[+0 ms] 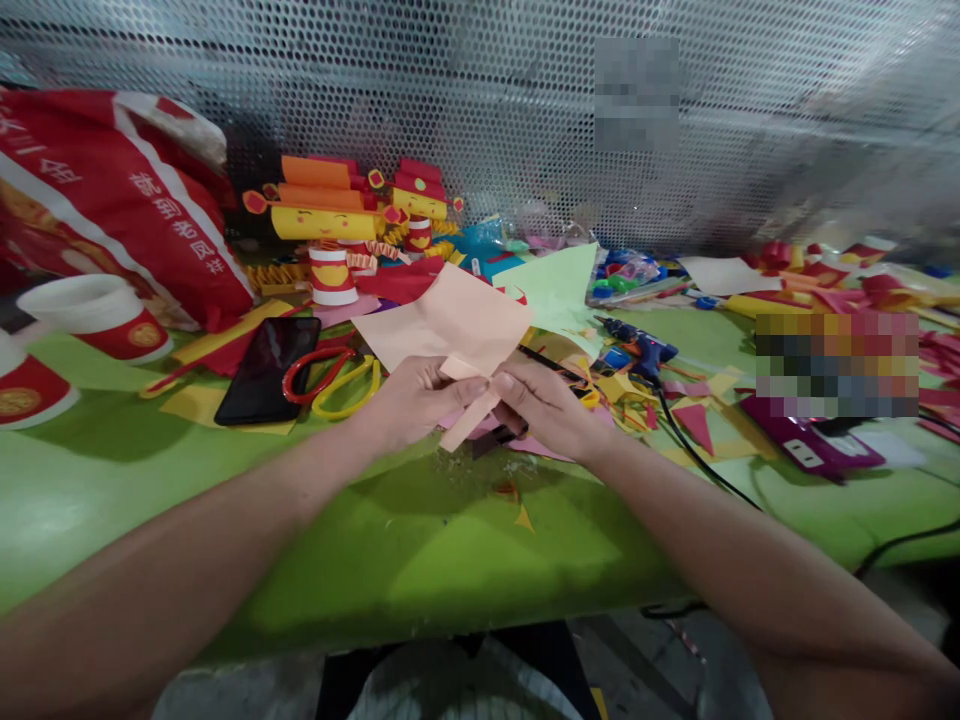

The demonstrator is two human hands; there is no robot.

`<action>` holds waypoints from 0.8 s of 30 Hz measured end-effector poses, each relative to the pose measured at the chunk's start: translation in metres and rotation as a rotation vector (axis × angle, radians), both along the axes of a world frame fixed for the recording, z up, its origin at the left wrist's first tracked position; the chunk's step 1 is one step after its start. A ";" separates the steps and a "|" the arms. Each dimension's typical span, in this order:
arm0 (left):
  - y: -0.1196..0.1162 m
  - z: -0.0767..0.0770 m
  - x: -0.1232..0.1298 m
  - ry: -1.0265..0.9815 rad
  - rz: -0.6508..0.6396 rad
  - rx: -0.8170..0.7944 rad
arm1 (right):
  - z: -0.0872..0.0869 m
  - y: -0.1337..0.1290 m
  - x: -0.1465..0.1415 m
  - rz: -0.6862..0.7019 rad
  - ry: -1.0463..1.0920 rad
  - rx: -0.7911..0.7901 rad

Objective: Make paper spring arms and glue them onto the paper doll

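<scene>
My left hand (411, 402) and my right hand (546, 402) meet above the front of the green table, thumbs nearly touching. Between their fingertips they pinch pale peach paper strips (466, 422) that cross; one end slants down toward me and a short end shows at my left thumb. How the strips join is hidden by my fingers. Just behind lies a peach paper sheet (457, 315), with a light green sheet (559, 285) beyond it. Left of my left hand are scissors (289, 382) with red and yellow handles, touching a black phone (259, 375).
A glue gun (643, 348) with a black cord lies right, near paper scraps (694, 425) and a purple box (814, 440). Paper-cup figures (332, 278) stand at the back. White-and-red cups (112, 325) and a red bag (172, 220) are left. A perforated metal panel (465, 90) rises behind.
</scene>
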State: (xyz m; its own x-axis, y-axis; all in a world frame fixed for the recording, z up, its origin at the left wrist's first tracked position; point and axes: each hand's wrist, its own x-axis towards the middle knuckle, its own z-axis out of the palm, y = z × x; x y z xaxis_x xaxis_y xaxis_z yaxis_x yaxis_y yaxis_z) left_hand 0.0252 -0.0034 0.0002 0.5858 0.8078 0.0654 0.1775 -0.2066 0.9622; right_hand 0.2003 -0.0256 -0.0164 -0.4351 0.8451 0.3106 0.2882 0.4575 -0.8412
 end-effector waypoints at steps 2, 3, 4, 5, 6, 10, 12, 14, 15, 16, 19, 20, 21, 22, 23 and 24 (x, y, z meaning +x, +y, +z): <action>-0.001 0.000 0.002 0.002 0.069 0.084 | -0.002 0.001 0.000 -0.026 0.009 0.000; -0.002 0.001 0.003 0.012 0.109 0.123 | -0.003 0.002 -0.001 -0.046 0.004 -0.002; -0.003 0.001 0.004 0.020 0.145 0.151 | -0.003 0.002 -0.002 -0.065 0.001 -0.010; -0.004 0.001 0.005 0.021 0.170 0.163 | -0.003 0.002 -0.003 -0.082 0.003 -0.022; -0.004 0.000 0.005 0.011 0.179 0.157 | -0.002 0.001 -0.004 -0.093 0.010 -0.038; -0.004 -0.001 0.006 -0.093 0.144 -0.001 | 0.002 -0.002 -0.006 -0.055 0.052 -0.072; -0.002 0.000 0.005 -0.114 0.121 -0.106 | 0.004 -0.003 -0.005 -0.014 0.060 -0.070; 0.000 0.002 0.003 -0.078 0.110 -0.185 | 0.005 -0.002 -0.003 0.013 0.046 -0.066; 0.002 0.004 0.002 -0.046 0.105 -0.215 | 0.005 -0.002 -0.002 0.019 0.026 -0.066; 0.003 0.006 0.001 -0.011 0.098 -0.238 | 0.004 -0.001 -0.001 0.025 0.001 -0.066; 0.005 0.010 0.000 0.077 0.063 -0.264 | 0.002 0.003 0.002 0.070 -0.097 -0.051; 0.006 0.012 -0.001 0.101 0.050 -0.263 | 0.001 0.004 0.002 0.081 -0.131 -0.032; 0.005 0.013 -0.001 0.127 0.036 -0.256 | 0.000 0.005 0.002 0.078 -0.167 -0.006; 0.005 0.014 0.000 0.154 0.022 -0.248 | -0.001 0.006 0.002 0.061 -0.206 0.023; 0.004 0.015 0.000 0.182 0.008 -0.241 | -0.002 0.007 0.002 0.037 -0.243 0.048; 0.003 0.017 0.000 0.210 -0.002 -0.236 | -0.002 0.007 0.002 0.013 -0.278 0.064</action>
State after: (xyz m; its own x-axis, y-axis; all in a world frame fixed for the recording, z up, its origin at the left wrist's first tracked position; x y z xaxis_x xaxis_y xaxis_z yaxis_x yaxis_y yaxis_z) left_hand 0.0254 -0.0006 0.0169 0.5680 0.7852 -0.2465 0.3773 0.0177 0.9259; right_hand 0.2020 -0.0184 -0.0183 -0.5217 0.8214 0.2306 0.4978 0.5126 -0.6996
